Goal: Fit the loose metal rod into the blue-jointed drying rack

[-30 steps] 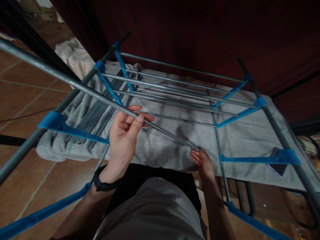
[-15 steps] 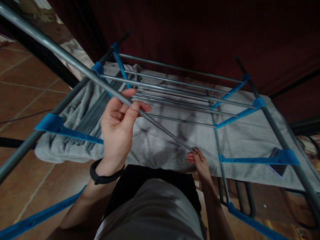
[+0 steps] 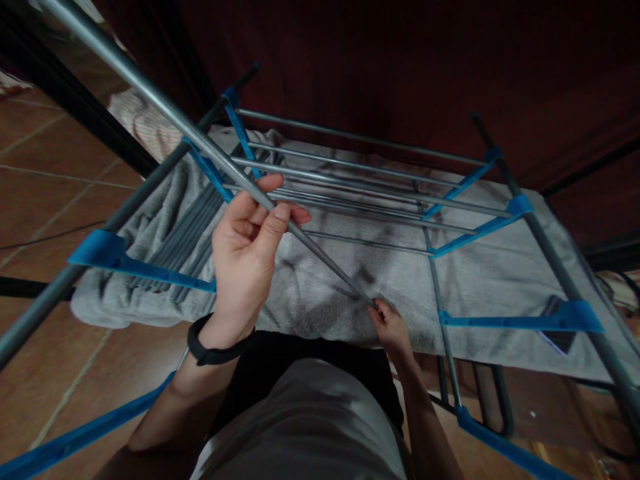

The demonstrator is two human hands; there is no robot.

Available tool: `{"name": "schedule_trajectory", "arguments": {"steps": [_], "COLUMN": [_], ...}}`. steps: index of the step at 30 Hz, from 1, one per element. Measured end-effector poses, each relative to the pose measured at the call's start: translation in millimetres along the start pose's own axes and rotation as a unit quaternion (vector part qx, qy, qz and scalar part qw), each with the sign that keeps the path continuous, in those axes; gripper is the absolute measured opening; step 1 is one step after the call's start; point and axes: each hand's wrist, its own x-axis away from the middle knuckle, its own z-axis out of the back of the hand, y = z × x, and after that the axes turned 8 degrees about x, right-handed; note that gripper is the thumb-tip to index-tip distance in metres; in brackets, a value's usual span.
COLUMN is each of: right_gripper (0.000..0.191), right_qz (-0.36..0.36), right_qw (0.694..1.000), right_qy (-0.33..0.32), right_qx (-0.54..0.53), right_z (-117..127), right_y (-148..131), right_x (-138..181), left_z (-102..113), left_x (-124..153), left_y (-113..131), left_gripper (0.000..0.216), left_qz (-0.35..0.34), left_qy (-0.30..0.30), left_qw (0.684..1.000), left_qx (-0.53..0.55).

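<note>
The left hand [image 3: 245, 250] is grasping a grey metal tube [image 3: 200, 143], its thumb pressing from the near side while the fingers are curling loosely around and beyond it. The right hand [image 3: 393, 330] is pinching the same tube at its right end, low and near the person's body. The tube is slanting across the scene, its other end running out of view at the far left, and it is passing in front of the left post [image 3: 153, 185] of a rack frame. That frame is standing around the hands, its right post [image 3: 551, 253] rising on the other side; crossbars [image 3: 360, 137] are spanning the far part between blue brackets [image 3: 467, 177]. On the near left, another blue bracket [image 3: 150, 267] is jutting inward toward the left wrist, which is wearing a black wristband [image 3: 215, 355]. A bundle of loose tubes [image 3: 185, 233] is lying at the left on a grey blanket [image 3: 500, 280]. A dark flat object [image 3: 557, 341] is resting on the blanket at the right, partly hidden by a near bracket. Brown floor tiles [image 3: 40, 200] are showing at the left.
</note>
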Motion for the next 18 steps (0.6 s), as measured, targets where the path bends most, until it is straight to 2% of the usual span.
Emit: {"name": "schedule_trajectory", "arguments": {"steps": [6,10,14,18], "right_gripper": [0.019,0.022,0.035,0.039], "right_qz": [0.007,0.042,0.081,0.1], "right_qw": [1.0,0.989,0.959,0.94], "right_qy": [0.009,-0.011,-0.043,-0.039], "right_qx": [0.024,0.142,0.268,0.324], "right_z": [-3.7,-4.0,-4.2,-5.0], "right_y": [4.6,6.1,5.9,4.9], "right_x": [-0.5,2.3,6.1,7.9], "left_z": [0.9,0.6,-0.8,-3.8], "left_x": [0.6,1.1,2.8,8.0], "left_y": [-1.5,-4.9,-7.6,-8.4], "left_gripper": [0.037,0.036,0.034,0.04], "left_qz": [0.018,-0.009,-0.043,-0.037], "left_qy": [-0.003,-0.037,-0.065,-0.096], "left_qw": [1.0,0.999,0.995,0.991], "left_qx": [0.003,-0.025,-0.057,-0.081]}}
